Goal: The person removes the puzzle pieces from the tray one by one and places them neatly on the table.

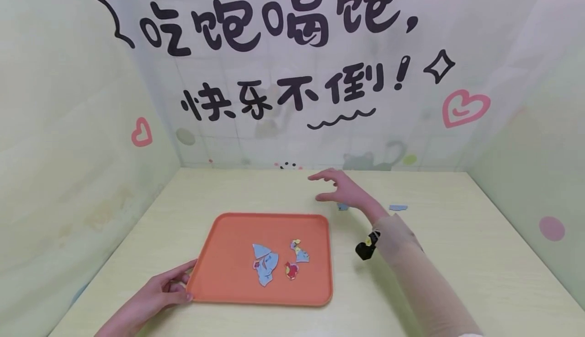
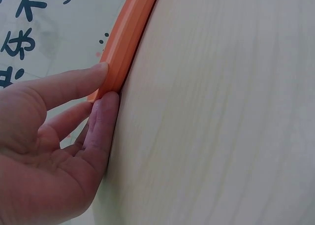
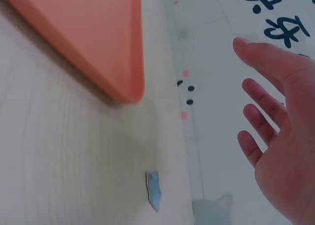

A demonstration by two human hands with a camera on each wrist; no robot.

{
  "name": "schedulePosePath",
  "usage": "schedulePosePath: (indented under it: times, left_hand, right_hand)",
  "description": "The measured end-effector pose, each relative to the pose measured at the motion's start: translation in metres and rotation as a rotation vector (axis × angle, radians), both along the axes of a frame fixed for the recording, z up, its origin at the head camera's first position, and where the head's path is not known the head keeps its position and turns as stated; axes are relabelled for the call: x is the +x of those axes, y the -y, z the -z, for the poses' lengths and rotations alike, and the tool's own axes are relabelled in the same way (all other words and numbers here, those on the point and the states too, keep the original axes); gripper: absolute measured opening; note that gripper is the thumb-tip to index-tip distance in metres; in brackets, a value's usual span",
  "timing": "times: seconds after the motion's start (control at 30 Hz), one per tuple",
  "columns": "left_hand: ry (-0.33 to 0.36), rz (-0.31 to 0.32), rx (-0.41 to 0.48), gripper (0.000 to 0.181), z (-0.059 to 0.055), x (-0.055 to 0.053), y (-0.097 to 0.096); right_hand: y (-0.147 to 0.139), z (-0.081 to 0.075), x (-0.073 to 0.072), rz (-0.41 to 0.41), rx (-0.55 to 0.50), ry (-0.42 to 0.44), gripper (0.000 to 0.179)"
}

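Note:
An orange tray (image 1: pixel 219 276) lies on the table. My left hand (image 1: pixel 160 291) holds its near left corner; in the left wrist view the thumb of this hand (image 2: pixel 54 151) is on the rim and the fingers lie against the side. Several light blue flat pieces (image 1: pixel 267 266) cluster on the tray, beside a red piece (image 1: pixel 291 270) and a multicoloured piece (image 1: pixel 300 252). My right hand (image 1: pixel 345 189) is raised beyond the tray's far right corner, fingers apart, holding nothing. Below it, partly hidden, lies a small blue piece (image 1: pixel 343 206), and another blue piece (image 1: pixel 398 207) is farther right.
The pale wooden table (image 1: pixel 457 256) is bounded by a printed back wall (image 1: pixel 283 139) and side walls. A black object with a yellow spot (image 1: pixel 365 249) is at the right wrist, by the sleeve (image 1: pixel 402 240).

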State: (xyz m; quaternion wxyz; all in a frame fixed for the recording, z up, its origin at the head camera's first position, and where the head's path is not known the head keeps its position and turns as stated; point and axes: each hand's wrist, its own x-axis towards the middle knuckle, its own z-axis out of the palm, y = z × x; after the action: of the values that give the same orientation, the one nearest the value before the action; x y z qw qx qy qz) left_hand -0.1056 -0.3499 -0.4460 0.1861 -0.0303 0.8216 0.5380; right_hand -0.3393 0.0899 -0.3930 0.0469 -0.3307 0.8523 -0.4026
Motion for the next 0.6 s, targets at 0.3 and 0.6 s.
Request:
schedulePosePath:
  times: [0.3, 0.6]
  left_hand:
    - [0.003, -0.002, -0.003, 0.083, 0.0, 0.0, 0.0]
    - [0.007, -0.013, -0.017, 0.085, -0.001, 0.0, -0.001]
  right_hand:
    - [0.062, 0.006, 0.011, -0.097, -0.039, -0.008, 0.053]
    - [0.097, 0.016, 0.026, -0.22, -0.057, 0.047, 0.055]
